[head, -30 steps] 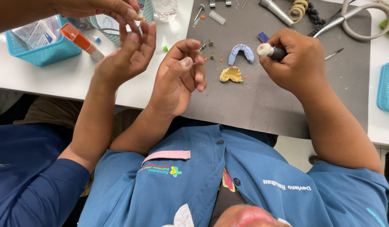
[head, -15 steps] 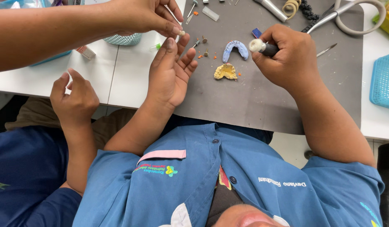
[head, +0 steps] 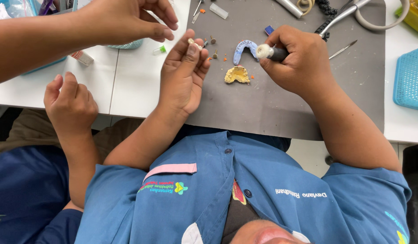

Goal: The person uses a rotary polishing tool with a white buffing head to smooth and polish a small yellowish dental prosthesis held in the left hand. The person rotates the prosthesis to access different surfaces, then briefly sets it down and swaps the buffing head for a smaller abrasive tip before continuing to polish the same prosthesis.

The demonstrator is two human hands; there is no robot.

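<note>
My left hand (head: 184, 77) is raised palm-up over the grey mat (head: 285, 104), pinching a small metal bit (head: 193, 43) at its fingertips. My right hand (head: 297, 58) is closed around a dark handpiece with a white round tip (head: 264, 50). That tip sits beside a blue horseshoe-shaped dental piece (head: 243, 47). A yellow dental cast (head: 237, 74) lies just below it on the mat. A co-worker's hand (head: 127, 20) hovers just left of my left fingertips, and their other hand (head: 71, 101) hangs half curled at the table's edge.
Small loose burs (head: 213, 43) lie scattered on the mat. A metal pick (head: 342, 49), metal forceps (head: 340, 16) and a clear tube (head: 218, 11) lie toward the back. A blue basket (head: 410, 77) stands at the right, and a green-capped vial (head: 159, 49) on the white table.
The co-worker's upper hand has drawn back from my left fingertips. My left hand has closed its fingers on the small bit. My right hand keeps the handpiece in place.
</note>
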